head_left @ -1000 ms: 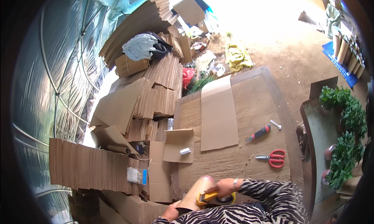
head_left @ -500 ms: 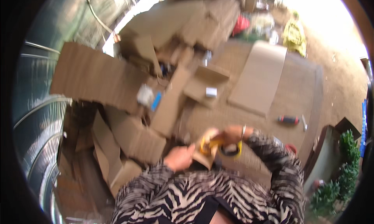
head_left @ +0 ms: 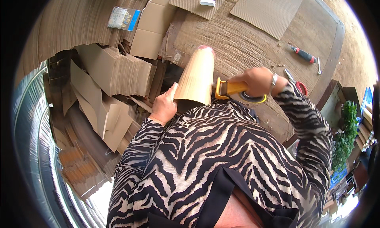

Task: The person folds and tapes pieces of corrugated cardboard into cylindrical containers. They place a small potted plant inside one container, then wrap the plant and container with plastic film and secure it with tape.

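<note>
A pale tan, tapered tube with fine lengthwise streaks and a reddish far tip is held close against my striped top. Its wider, dark, hollow end is toward me. My left hand grips it near that wide end, forefinger along its left side, the other fingers partly hidden. Just right of the tube, my right hand is closed around a yellow tape dispenser, its squared head near the tube with a small gap. A dark and yellow ring shows below my fingers.
Stacked cardboard crowds the left. On the wooden table lie a cardboard sheet, a small white box, a red-and-black handled tool, a small wrench and red-handled scissors. Greenery stands right.
The view has tipped down and nearer to my body. My right hand with the dispenser has moved away from the tube to its right; my left hand still holds the tube.
</note>
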Motion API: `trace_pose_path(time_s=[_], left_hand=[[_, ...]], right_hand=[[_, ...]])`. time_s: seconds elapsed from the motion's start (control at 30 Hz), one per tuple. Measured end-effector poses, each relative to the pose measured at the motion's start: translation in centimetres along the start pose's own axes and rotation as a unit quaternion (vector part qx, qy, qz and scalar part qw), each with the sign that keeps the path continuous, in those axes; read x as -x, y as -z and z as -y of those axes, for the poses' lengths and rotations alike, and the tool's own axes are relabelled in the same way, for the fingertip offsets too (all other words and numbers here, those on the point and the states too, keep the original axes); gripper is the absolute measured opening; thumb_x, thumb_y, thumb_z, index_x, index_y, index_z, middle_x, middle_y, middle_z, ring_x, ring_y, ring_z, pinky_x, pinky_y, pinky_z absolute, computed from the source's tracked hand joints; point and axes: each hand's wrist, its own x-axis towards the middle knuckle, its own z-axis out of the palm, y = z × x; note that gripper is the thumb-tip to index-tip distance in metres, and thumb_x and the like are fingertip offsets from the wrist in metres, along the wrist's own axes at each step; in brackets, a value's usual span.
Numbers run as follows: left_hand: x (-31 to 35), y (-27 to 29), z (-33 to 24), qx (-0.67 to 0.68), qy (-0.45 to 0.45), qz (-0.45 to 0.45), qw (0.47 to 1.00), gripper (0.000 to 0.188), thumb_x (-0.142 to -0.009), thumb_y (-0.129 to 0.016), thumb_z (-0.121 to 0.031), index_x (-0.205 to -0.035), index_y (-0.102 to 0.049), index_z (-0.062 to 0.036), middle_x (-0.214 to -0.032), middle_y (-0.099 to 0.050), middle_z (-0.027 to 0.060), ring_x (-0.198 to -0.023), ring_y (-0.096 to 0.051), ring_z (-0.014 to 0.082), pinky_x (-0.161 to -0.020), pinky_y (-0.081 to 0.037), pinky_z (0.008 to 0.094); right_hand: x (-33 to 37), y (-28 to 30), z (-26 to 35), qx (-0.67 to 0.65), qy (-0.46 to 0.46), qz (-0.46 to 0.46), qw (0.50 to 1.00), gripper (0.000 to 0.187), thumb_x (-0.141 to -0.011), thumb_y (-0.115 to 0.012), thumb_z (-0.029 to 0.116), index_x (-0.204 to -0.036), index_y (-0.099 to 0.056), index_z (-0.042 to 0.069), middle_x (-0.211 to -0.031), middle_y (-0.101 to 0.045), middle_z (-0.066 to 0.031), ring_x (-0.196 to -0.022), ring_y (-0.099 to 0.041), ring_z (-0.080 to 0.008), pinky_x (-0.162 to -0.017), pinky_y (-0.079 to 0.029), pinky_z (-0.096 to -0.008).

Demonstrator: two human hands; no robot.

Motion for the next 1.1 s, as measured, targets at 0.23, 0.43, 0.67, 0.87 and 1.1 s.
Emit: trace_pose_path(time_s=[0.23, 0.43, 0.67, 0.87, 1.1], left_hand=[[0.5, -0.5, -0.3, 0.051, 0.051, -0.022, 0.997, 0.057, -0.075, -0.049, 0.006, -0.131, -0.053, -0.0019, -0.114, -0.063, 0.0256, -0.098, -0.063, 0.0417, -0.084, -0.052, 0.0450], [1.7, -1.6, 0.4, 0.062, 0.089, -0.064, 0.992, 0.054, -0.076, -0.049, 0.005, -0.130, -0.054, -0.0028, -0.107, -0.064, 0.0261, -0.095, -0.063, 0.0432, -0.082, -0.052, 0.0462], [0.9, -1.1, -0.8, 0.068, 0.120, -0.032, 0.990, 0.049, -0.080, -0.052, 0.003, -0.128, -0.055, -0.0015, -0.108, -0.064, 0.0266, -0.098, -0.063, 0.0423, -0.083, -0.053, 0.0452], [0.4, -1.6, -1.1, 0.050, 0.064, -0.054, 0.995, 0.050, -0.079, -0.051, 0.003, -0.129, -0.054, -0.0012, -0.107, -0.064, 0.0263, -0.096, -0.064, 0.0415, -0.083, -0.052, 0.0444], [1.7, -0.9, 2.7, 0.137, 0.212, -0.086, 0.964, 0.030, -0.092, -0.056, -0.013, -0.115, -0.062, 0.0043, -0.096, -0.068, 0.0269, -0.095, -0.067, 0.0392, -0.081, -0.052, 0.0393]], right_hand=[[-7.2, 3.4, 1.8, -0.059, -0.002, 0.178, 0.982, 0.063, -0.068, -0.069, 0.004, -0.128, -0.064, 0.019, -0.118, -0.069, -0.0066, -0.099, -0.065, -0.0210, -0.088, -0.051, -0.0325], [-3.5, 1.4, 1.7, 0.021, 0.013, -0.037, 0.999, 0.055, -0.070, -0.067, 0.013, -0.123, -0.067, 0.027, -0.102, -0.073, -0.0057, -0.090, -0.068, -0.0256, -0.081, -0.054, -0.0350], [-5.7, 4.4, 1.5, -0.012, 0.033, 0.119, 0.992, 0.061, -0.066, -0.067, 0.007, -0.124, -0.067, 0.025, -0.111, -0.071, -0.0053, -0.095, -0.067, -0.0224, -0.081, -0.052, -0.0313], [-8.8, 5.4, 3.8, 0.043, 0.007, 0.218, 0.975, 0.051, -0.066, -0.067, 0.009, -0.116, -0.070, 0.012, -0.108, -0.071, -0.0112, -0.101, -0.065, -0.0229, -0.079, -0.053, -0.0333], [1.2, -3.9, -11.5, 0.066, -0.172, 0.072, 0.980, 0.053, -0.073, -0.070, 0.019, -0.125, -0.064, 0.024, -0.100, -0.071, -0.0134, -0.089, -0.068, -0.0265, -0.077, -0.055, -0.0385]])
